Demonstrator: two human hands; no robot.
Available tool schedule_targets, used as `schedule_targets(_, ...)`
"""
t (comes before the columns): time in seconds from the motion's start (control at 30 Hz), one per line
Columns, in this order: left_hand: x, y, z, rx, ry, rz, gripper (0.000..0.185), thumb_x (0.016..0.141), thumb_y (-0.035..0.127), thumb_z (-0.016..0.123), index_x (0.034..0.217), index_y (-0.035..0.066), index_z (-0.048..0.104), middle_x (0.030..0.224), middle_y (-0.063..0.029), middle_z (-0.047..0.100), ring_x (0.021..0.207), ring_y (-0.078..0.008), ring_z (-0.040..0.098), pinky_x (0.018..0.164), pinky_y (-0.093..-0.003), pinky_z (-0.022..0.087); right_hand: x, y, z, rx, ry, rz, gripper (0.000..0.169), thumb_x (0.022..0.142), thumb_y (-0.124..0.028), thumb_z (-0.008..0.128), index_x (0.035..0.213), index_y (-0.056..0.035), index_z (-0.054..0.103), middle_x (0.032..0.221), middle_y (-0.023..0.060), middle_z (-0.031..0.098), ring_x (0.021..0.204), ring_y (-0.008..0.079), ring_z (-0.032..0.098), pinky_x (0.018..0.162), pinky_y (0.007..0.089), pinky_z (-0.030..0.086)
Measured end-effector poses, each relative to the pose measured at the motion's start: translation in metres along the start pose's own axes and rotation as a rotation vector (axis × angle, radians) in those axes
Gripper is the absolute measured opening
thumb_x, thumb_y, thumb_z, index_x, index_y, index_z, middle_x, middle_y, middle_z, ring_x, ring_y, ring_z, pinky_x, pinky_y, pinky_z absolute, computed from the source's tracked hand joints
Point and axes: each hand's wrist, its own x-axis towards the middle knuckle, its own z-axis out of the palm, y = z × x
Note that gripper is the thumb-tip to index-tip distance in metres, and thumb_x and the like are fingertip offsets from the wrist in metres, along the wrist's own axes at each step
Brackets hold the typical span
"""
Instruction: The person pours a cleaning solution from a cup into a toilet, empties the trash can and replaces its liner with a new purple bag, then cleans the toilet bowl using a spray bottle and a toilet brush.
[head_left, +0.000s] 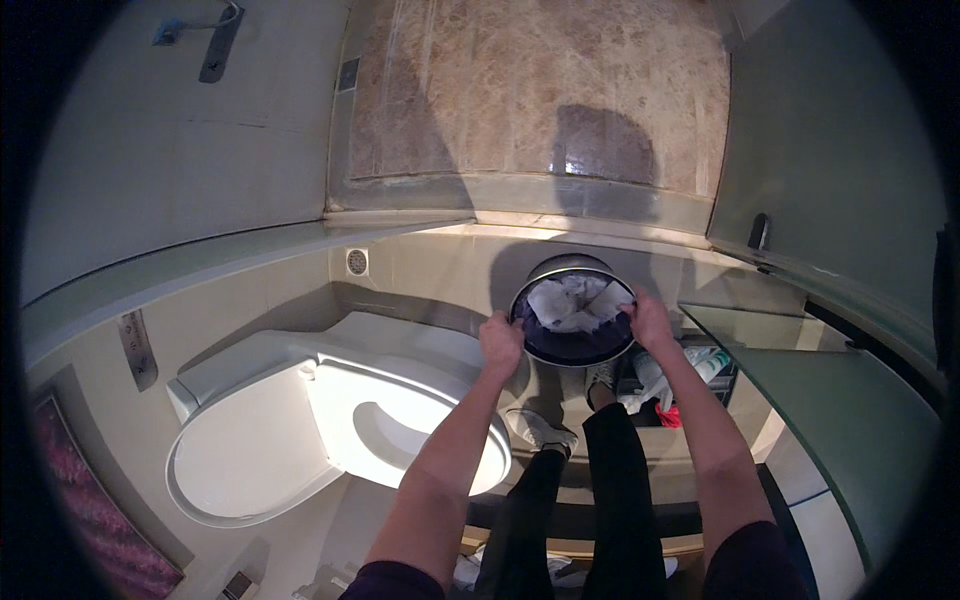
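Note:
Between my two hands is a round waste bin (579, 357) with a dark liner and a shiny rim. Crumpled white tissues (574, 300) lie inside it. My left hand (502, 343) grips the rim on the left side, its fingers closed over the edge and liner. On the right side my right hand (649, 318) holds the rim, close to the tissues. The bin's outer wall shows beyond its far rim, and the fingertips are partly hidden.
A white toilet (334, 360) with its lid raised stands at the left. Right of my shoes (541, 431), a dark crate (646, 417) holds bottles and a red item. A glass panel (817, 405) projects at the right. Beyond a raised sill (525, 193) lies brown tiled floor (525, 90). A floor drain (358, 262) is at the left.

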Motion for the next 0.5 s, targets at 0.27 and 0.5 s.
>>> schedule_targets(0.27,-0.048,0.015,-0.07,-0.213,-0.074,-0.038,0.034,0.084,0.022,0.079,0.074,0.001,0.054,0.067,-0.0223,0.061,0.067,-0.0445,0.063,0.06,-0.051,0.047,-0.062,-0.078,-0.096,-0.027,-0.017,-0.065,0.04,0.094,-0.017,0.065,0.129,0.0008,0.054,0.093,0.0318,0.066,0.09,0.0511,0.063,0.077,0.0567,0.05)
schedule_targets(0.5,-0.115,0.104,-0.241,-0.513,-0.116,-0.093,0.024,0.093,0.018,0.075,0.079,0.004,0.06,0.066,-0.0045,0.063,0.057,-0.0123,0.06,0.056,-0.0279,0.046,-0.146,-0.172,-0.219,0.118,0.218,0.057,0.028,0.099,-0.016,0.06,0.119,0.0036,0.065,0.08,0.0294,0.066,0.071,0.0439,0.064,0.069,0.0461,0.052)
